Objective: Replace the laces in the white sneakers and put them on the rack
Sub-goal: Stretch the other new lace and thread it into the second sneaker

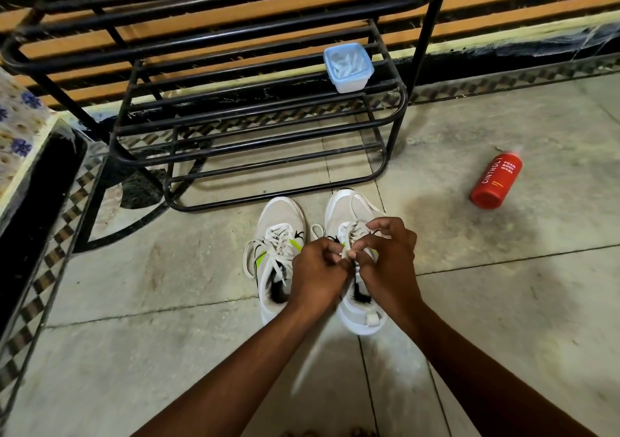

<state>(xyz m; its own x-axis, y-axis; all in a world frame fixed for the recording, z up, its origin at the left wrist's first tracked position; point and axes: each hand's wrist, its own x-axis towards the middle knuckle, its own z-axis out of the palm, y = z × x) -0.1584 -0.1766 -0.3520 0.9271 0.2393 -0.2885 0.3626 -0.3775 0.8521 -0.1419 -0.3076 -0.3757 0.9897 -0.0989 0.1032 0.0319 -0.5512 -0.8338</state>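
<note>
Both my hands work over the right sneaker (352, 222); left hand (317, 274) curled, fingertips pinching the white lace (345, 250) near its upper eyelets; right hand (389, 262) curled too, thumb and fingers pinching the same lace just beside the left; the hands touch each other; left sneaker (278, 235) sits just beside the right sneaker, laces loose, one loop trailing on the floor; both toes point at the black rack (235, 141), which stands just beyond the right sneaker; a lidded blue container (348, 67) rests on a rack shelf; a red bottle (496, 180) lies on the floor, well apart from the right sneaker, on my right.
</note>
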